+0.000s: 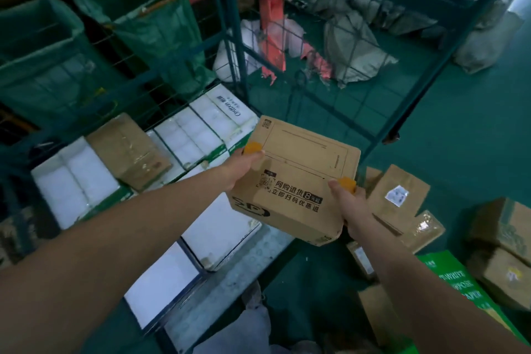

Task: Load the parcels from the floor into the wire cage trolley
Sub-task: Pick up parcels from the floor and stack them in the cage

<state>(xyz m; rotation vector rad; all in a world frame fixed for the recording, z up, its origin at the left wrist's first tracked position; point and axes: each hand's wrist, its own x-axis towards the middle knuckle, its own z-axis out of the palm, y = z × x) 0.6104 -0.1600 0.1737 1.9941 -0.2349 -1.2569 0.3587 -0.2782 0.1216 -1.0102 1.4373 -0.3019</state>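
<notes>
Between both hands: cardboard box (298, 178), left hand (244, 165) and right hand (346, 200) gripping sides.

We are in a parcel sorting warehouse: green floor (459, 138), wire cage trolleys (316, 46), green sacks (138, 17) far left, cardboard parcels (399, 195) near right.

Both bare forearms reach forward from the bottom edge, the left arm running long from lower left, the right arm from lower right. The left hand (242, 165) sits farther out and higher than the right hand (346, 201). Each hand has its thumb pressed on top and its fingers curled under out of sight, gripping from opposite sides. An orange cap covers each thumb tip.
</notes>
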